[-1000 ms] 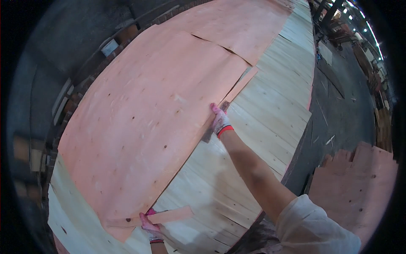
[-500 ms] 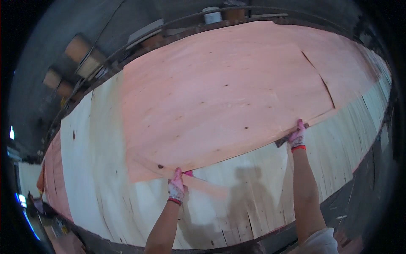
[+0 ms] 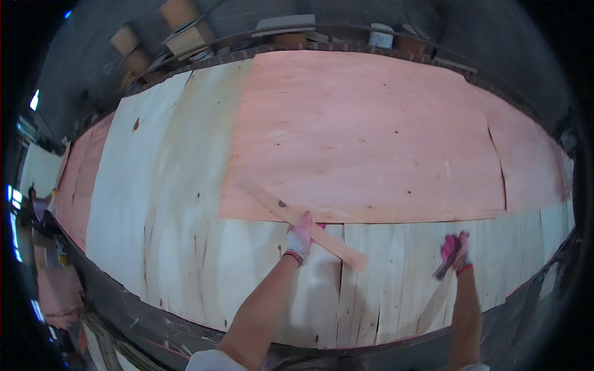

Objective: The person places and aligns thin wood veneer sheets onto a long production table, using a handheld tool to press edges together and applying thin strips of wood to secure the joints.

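Note:
My left hand, in a pink and white glove, is closed on a narrow pink veneer strip. The strip slants across the near edge of a large pink veneer sheet. That sheet covers the far part of the pale wood veneer, and a long split shows toward its right end. Over the pale veneer, apart from the sheet's edge, is my right hand, gloved alike. Its fingers are wrapped round a dark flat-bladed tool, whose exact kind I cannot make out.
More reddish sheets show at the left end of the stack. Behind it are a rail, cardboard boxes and a white bucket. A person is at the far left, above pink veneer pieces.
My right hand has come off the pink sheet's edge, toward me and rightward. My left hand has the strip lifted at a slant across the edge. The view has swung leftward.

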Available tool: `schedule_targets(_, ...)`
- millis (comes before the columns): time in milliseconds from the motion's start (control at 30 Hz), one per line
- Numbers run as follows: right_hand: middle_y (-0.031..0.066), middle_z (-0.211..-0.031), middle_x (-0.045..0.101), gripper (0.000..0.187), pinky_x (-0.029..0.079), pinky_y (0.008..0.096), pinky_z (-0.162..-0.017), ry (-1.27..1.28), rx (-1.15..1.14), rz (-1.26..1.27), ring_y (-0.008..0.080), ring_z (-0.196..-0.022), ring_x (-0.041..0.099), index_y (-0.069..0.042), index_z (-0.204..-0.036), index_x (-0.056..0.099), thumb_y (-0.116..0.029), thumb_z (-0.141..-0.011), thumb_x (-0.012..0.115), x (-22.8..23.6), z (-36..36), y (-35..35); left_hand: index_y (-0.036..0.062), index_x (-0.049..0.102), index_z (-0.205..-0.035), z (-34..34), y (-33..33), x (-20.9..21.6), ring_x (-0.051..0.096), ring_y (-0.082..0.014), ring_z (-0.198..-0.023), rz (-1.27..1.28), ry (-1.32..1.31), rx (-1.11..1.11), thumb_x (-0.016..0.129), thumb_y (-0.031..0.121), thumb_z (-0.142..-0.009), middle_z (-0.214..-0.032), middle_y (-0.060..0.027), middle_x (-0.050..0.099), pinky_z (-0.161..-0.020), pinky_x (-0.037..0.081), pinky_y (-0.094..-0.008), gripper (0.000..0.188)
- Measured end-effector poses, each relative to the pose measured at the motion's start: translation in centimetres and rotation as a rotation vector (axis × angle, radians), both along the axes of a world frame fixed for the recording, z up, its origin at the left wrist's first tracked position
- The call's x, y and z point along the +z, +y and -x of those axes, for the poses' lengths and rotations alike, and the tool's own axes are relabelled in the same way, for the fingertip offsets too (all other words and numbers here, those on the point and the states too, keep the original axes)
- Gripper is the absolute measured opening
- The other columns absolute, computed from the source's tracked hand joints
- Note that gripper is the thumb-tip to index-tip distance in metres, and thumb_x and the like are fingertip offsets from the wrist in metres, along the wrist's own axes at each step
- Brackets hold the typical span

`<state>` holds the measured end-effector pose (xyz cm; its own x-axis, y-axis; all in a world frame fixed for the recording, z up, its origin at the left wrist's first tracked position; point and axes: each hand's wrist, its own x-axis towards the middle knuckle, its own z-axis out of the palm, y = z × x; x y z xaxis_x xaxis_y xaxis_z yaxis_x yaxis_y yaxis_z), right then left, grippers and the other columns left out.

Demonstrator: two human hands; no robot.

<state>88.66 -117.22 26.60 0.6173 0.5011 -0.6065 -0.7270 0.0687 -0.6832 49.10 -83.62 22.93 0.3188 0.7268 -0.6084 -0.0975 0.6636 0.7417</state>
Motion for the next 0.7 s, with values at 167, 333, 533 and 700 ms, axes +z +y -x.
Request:
schedule_targets(167,0.0017,-0.059,0.043,0.043,0.034,0.0339,-0.043,0.100,0.038,0.128,0.0193,-0.043,0.038,-0.016,-0.070,0.046,-0.053,-0.092,0.045,0.2,11.3,-6.0,0.0089,0.052,-0.119,1.1,-0.5,1.7,0.064,-0.0172,-0.088,0.038,-0.122,-0.028,0.061,0.040,-0.089,-0.104,-0.0074,0.061,-0.078,0.055,-0.0332,0.045)
schedule_targets(333,0.0099,-0.078,0.064,0.027,0.047,0.0320,-0.042,-0.192,0.284,0.808,0.0213,-0.049,0.057,-0.009,-0.097,0.055,-0.036,-0.092,0.055,3.1,22.2,-10.1,0.0034,0.048,-0.124,4.0,-5.0,3.0,0.059,-0.0230,-0.105,0.135,-0.318,-0.095,0.053,0.039,-0.093,-0.115,-0.0134,0.059,-0.093,0.048,-0.0353,0.048)
schedule_targets(533,-0.0004,-0.076,0.061,0.025,0.042,0.0278,-0.047,-0.469,0.561,0.610,0.0116,-0.055,0.050,-0.010,-0.096,0.063,-0.034,-0.092,0.056,5.3,33.7,-12.9,-0.0012,0.033,-0.136,17.8,-5.1,9.1,0.043,-0.0305,-0.127,-0.252,-0.968,0.152,0.035,0.040,-0.097,-0.134,-0.0203,0.046,-0.112,0.028,-0.0407,0.057)
schedule_targets(700,0.0001,-0.074,0.060,0.028,0.041,0.0256,-0.047,-0.235,0.792,0.545,0.0092,-0.056,0.051,-0.013,-0.107,0.062,-0.036,-0.091,0.059,12.7,40.9,-9.4,-0.0024,0.037,-0.132,33.4,-9.1,18.4,0.048,-0.0308,-0.122,-0.451,-0.367,0.387,0.036,0.037,-0.097,-0.133,-0.0188,0.048,-0.109,0.035,-0.0429,0.053)
